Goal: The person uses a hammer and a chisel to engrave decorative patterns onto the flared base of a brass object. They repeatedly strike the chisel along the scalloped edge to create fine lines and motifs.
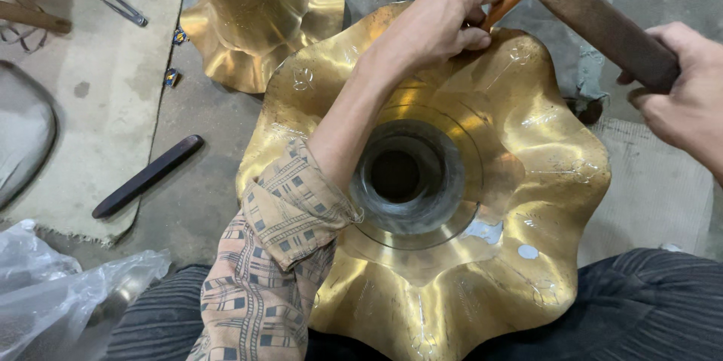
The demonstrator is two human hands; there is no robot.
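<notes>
Nearest the camera, the person's lap in dark ribbed cloth (640, 301) supports the work piece: a large golden brass vessel with a wavy, fluted flared rim (527, 180). It sits at centre frame, mouth upward, its near edge resting on the lap. The polished surface is bright, with faint scratched outlines of small motifs spaced around the flare and a few pale reflective spots on the near right side. At its middle, a dull grey circular throat (399, 176) opens downward into darkness, ringed by fine concentric lines.

At near left lies crumpled clear plastic sheeting (53, 286). Beyond it, a dark flat bar (147, 176) lies on the concrete floor at the edge of a pale mat.

The left arm, in a patterned brown sleeve (279, 255), crosses the vessel's mouth. The left hand (437, 22) rests on the far rim, fingers curled and pinched around a slim orange-handled punch tool (503, 3) set against the brass.

At right, the right hand (689, 86) is closed around the dark wooden handle of a hammer (595, 18), raised just above the punch tool.

Farther left, a second golden brass fluted vessel (256, 15) stands on the floor, and small metal pliers (124, 9) lie on the mat.
</notes>
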